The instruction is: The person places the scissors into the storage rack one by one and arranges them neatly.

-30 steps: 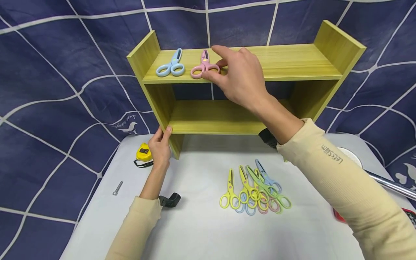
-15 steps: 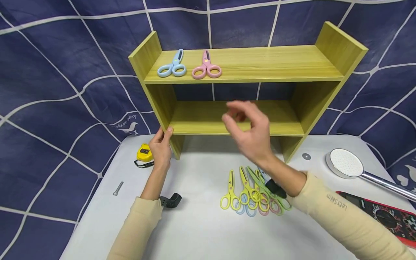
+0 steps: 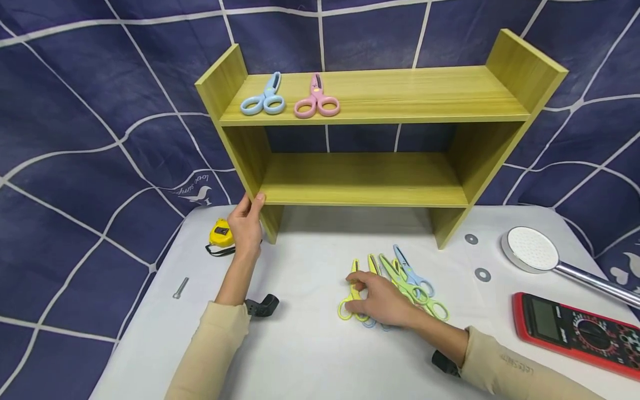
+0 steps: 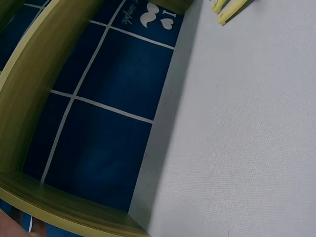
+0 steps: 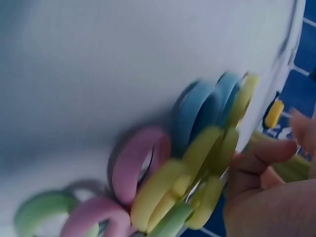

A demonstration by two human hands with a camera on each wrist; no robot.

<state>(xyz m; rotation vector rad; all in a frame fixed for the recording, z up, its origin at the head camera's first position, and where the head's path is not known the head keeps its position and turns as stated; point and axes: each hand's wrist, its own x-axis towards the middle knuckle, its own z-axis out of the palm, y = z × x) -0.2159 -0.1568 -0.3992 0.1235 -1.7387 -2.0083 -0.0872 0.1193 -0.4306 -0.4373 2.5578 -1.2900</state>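
Observation:
My left hand (image 3: 246,228) grips the left side panel of the wooden shelf (image 3: 365,178), thumb on its front edge; the left wrist view shows a little of that hand (image 4: 15,228) at the panel. My right hand (image 3: 382,300) is low over the scissors pile, thumb and forefinger apart around yellow scissors (image 3: 356,297); contact with them is unclear. Light green scissors (image 3: 402,280) and blue scissors (image 3: 406,266) show beside it. In the right wrist view, pink handles (image 5: 123,173) and blue handles (image 5: 190,116) crowd near the fingers. Other scissors are partly hidden under the hand.
On the top board lie blue scissors (image 3: 270,93) and pink scissors (image 3: 316,99). A yellow tape measure (image 3: 220,233) and a bolt (image 3: 181,288) are at the left. Two washers (image 3: 482,274), a shower head (image 3: 530,250) and a red multimeter (image 3: 575,333) are at the right.
My right hand has let go of the pink scissors on the top board and come down to the yellow scissors on the table. The left hand stays on the panel.

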